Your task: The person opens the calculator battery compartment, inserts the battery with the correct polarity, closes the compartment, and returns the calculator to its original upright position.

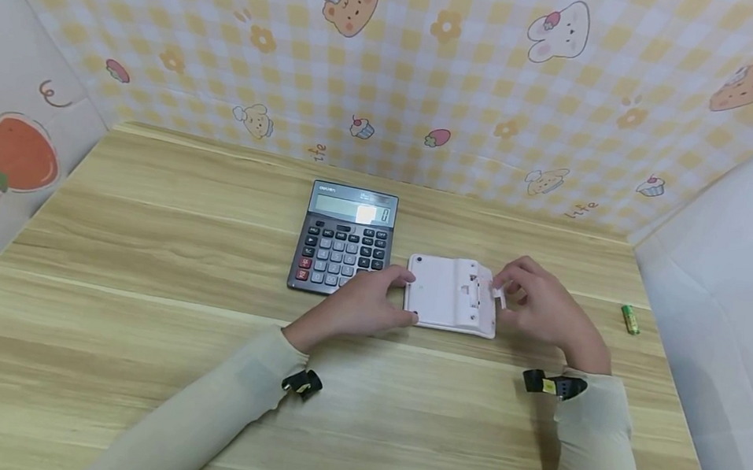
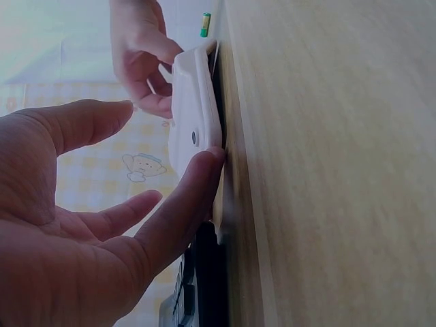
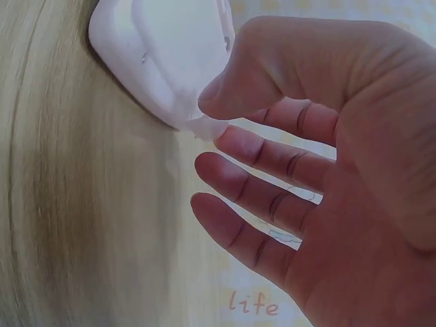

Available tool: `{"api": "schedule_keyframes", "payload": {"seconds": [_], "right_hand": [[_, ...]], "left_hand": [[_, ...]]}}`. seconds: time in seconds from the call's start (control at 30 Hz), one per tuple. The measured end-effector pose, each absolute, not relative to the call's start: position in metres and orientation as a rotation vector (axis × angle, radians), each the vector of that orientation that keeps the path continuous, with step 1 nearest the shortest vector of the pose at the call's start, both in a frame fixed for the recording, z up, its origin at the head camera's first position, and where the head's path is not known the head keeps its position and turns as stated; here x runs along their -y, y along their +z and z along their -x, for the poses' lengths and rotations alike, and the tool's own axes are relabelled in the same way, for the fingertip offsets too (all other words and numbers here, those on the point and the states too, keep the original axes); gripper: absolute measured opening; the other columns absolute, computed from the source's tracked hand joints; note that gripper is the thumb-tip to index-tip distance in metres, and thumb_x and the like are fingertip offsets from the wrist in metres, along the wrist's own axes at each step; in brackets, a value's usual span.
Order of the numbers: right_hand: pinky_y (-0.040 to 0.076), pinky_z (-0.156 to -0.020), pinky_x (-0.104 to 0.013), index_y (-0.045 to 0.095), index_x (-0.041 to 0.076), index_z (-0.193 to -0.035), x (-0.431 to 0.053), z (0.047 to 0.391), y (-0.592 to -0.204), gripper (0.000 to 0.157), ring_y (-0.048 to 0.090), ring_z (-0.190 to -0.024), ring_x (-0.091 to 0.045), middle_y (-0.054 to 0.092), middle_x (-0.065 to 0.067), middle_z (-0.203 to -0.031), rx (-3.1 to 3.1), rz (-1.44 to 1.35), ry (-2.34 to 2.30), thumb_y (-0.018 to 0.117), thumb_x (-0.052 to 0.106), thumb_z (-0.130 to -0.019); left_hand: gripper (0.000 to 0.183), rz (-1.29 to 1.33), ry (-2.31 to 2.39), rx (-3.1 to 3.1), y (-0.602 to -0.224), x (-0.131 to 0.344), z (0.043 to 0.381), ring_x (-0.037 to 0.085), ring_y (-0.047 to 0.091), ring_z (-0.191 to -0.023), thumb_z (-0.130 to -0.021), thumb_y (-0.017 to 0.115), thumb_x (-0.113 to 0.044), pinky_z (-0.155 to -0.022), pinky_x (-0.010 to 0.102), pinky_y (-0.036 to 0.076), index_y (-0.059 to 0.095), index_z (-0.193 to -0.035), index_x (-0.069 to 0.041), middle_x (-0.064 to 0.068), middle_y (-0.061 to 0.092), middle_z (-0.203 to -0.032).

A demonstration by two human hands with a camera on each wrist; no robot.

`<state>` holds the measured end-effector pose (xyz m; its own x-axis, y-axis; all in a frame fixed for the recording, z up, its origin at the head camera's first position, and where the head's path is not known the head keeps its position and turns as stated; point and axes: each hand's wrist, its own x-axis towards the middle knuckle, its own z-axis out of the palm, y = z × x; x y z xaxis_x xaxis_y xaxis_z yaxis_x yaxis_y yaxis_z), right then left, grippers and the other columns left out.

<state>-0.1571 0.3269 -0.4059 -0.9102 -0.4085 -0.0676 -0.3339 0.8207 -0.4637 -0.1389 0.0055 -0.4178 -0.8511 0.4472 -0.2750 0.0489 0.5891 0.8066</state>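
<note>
A pale pink-white device (image 1: 436,294), its back facing up, lies on the table with a battery compartment (image 1: 474,292) uncovered at its right end. My left hand (image 1: 370,306) is at its left edge. In the left wrist view one extended fingertip (image 2: 212,158) touches the casing, while the thumb stays apart from it. At the other end, my right hand (image 1: 542,304) pinches a small white battery cover (image 1: 500,297) between thumb and finger. That cover (image 3: 206,128) appears beside the device's corner in the right wrist view, partly hidden by the fingertips.
A dark grey calculator (image 1: 345,235) lies face up just left of the device, its display lit by a reflection. One green battery (image 1: 630,319) rests near the table's right edge. A checked cloth (image 1: 398,71) hangs behind the wooden table (image 1: 190,242).
</note>
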Motion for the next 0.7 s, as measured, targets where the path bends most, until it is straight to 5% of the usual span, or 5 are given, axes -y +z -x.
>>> {"api": "schedule_keyframes", "payload": {"seconds": [0.7], "right_hand": [[0.053, -0.086, -0.047, 0.074, 0.002, -0.112, -0.341, 0.16, -0.415, 0.037, 0.061, -0.097, -0.029, 0.063, -0.013, -0.124, -2.814, 0.548, -0.623, 0.083, -0.008, -0.077]], "left_hand": [[0.067, -0.395, 1.181, -2.365, -0.417, -0.006, 0.139, 0.03, 0.055, -0.147, -0.098, 0.084, -0.03, -0.117, 0.051, 0.045, 0.058, -0.157, -0.011, 0.011, 0.059, -0.161]]}}
